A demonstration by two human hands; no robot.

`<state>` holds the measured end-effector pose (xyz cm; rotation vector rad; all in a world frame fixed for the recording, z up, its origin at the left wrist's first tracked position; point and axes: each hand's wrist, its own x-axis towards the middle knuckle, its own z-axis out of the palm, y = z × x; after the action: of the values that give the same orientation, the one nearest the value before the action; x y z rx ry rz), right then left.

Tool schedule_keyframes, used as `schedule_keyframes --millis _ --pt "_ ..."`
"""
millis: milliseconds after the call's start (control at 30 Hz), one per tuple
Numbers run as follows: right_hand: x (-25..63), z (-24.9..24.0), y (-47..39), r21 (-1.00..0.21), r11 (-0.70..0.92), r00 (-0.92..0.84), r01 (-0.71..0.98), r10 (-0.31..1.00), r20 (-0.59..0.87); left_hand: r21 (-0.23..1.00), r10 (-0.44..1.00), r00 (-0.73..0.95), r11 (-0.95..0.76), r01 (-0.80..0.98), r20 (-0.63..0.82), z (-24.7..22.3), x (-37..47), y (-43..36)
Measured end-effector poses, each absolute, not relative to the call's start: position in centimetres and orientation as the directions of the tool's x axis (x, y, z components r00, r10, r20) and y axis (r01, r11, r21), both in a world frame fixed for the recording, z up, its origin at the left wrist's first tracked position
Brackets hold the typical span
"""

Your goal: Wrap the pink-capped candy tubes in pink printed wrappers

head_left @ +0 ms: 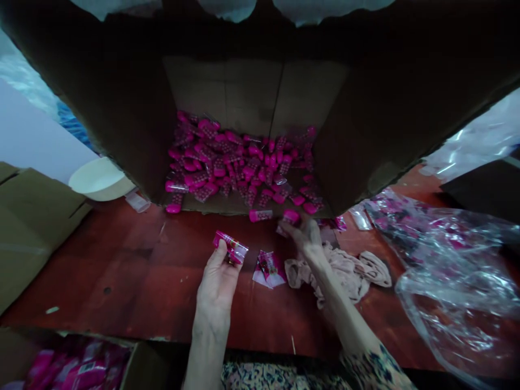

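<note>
My left hand (217, 284) is closed on a small shiny pink packet (231, 248), thumb on top, above the red table. My right hand (305, 235), somewhat blurred, has its fingers around a small pink-capped clear bottle (291, 218) at the front edge of the big cardboard box. Another pink-capped bottle (260, 215) lies just left of it. Inside the box, against its lower wall, is a heap of pink-capped clear bottles (244, 168) with small beads or dots. Between my hands, printed pink wrappers (268, 269) lie flat on the table.
The large cardboard box (255, 92) lies on its side, opening towards me. A crumpled beige cloth (345, 271) is under my right forearm. Clear plastic bags (455, 271) spread at right. A white bowl (99, 179) stands at left. An open carton (136, 363) of pink packets sits below the table's edge.
</note>
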<state>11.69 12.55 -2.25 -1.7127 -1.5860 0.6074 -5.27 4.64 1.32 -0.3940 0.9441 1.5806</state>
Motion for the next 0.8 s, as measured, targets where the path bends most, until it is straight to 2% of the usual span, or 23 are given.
schedule_keyframes --millis 100,167,233,400,567,800 --pt "11.1 -0.3 8.4 -0.858 0.029 -0.017 0.513 1.0 0.024 0.352 0.647 -0.258 0.018 -0.936 -0.718 1.4 -5.2 5.0" --pt "10.3 0.7 5.7 -0.967 -0.039 -0.141 0.251 0.987 -0.076 0.36 0.64 -0.262 0.026 -0.932 -0.723 1.4 -5.0 5.1" --pt "9.5 1.3 3.9 -0.987 -0.093 -0.197 0.131 0.973 -0.118 0.375 0.66 -0.254 0.045 -0.926 -0.707 1.4 -4.5 5.0" --pt "8.5 1.0 2.7 -0.982 -0.083 -0.133 0.169 0.985 -0.107 0.401 0.756 -0.192 0.101 -0.911 -0.626 1.0 -3.4 4.2" --pt "8.8 0.3 2.3 -0.981 -0.072 -0.098 0.177 0.991 -0.091 0.436 0.796 -0.206 0.079 -0.897 -0.569 0.2 -2.8 3.7" --pt "8.7 0.3 1.7 -0.971 -0.069 -0.16 0.227 0.981 -0.107 0.524 0.802 -0.223 0.129 -0.842 -0.554 0.4 -2.0 3.2"
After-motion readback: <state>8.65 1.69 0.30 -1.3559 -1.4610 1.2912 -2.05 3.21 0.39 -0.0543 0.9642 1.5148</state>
